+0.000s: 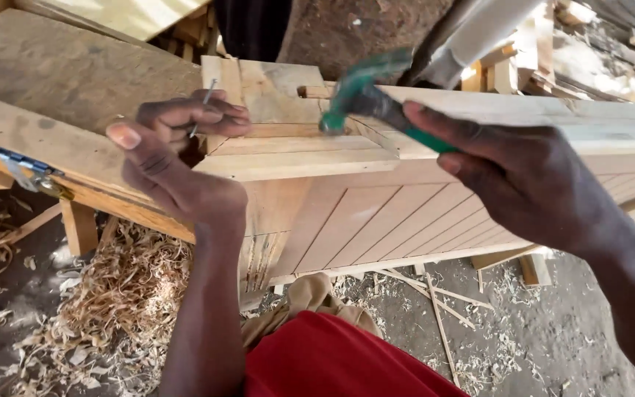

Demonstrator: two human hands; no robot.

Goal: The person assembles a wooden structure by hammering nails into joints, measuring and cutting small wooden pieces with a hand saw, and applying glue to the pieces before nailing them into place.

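While the wooden frame [376, 158] stands on edge in the head view, a thin metal nail [201, 108] is pinched between the fingertips of the left hand [174, 158], whose thumb is stretched out toward the viewer. The nail is slender, grey and tilted, and its lower end is set against the pale, smooth-planed top edge of the frame just beside the fingers. To the right of that hand, a hammer [365, 99] with a green head and green handle is gripped by the right hand [519, 176], the fingers closed tightly around the handle; the head is blurred and is seen just above the frame's top edge, near the nail. Below both hands, the frame's face is made of flat boards with diagonal grooves. Under the left hand, curly wood shavings [123, 294] are heaped on the dirt floor. Left of that hand, a long metal hinge [9, 162] is fixed along a rough plank [45, 136].
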